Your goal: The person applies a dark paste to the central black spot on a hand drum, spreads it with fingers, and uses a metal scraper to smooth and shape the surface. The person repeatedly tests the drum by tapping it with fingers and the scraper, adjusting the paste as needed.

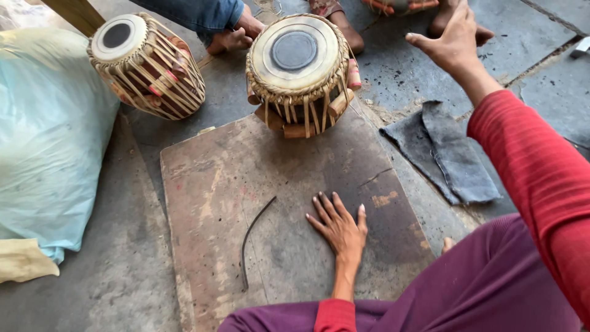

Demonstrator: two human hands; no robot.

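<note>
One thin strip point(253, 237), lengthwise, beside left hand point(339, 229)

This is a floor-level drum maker's workshop, more a craft yard than a home. People sit on a rough grey stone floor point(541, 92) stained with black smudges and dust. A worn, scratched board point(246, 184) lies flat on it as a work surface, with a thin dark strip point(252, 237) resting on top. Two hand drums point(298, 71) with laced straps and wooden pegs stand close by, one upright at the board's far edge, the other point(147, 64) tilted to the left. A grubby grey cloth point(445, 150) lies beside the board, and a big pale-blue sack point(49, 135) bulges at the left.
</note>
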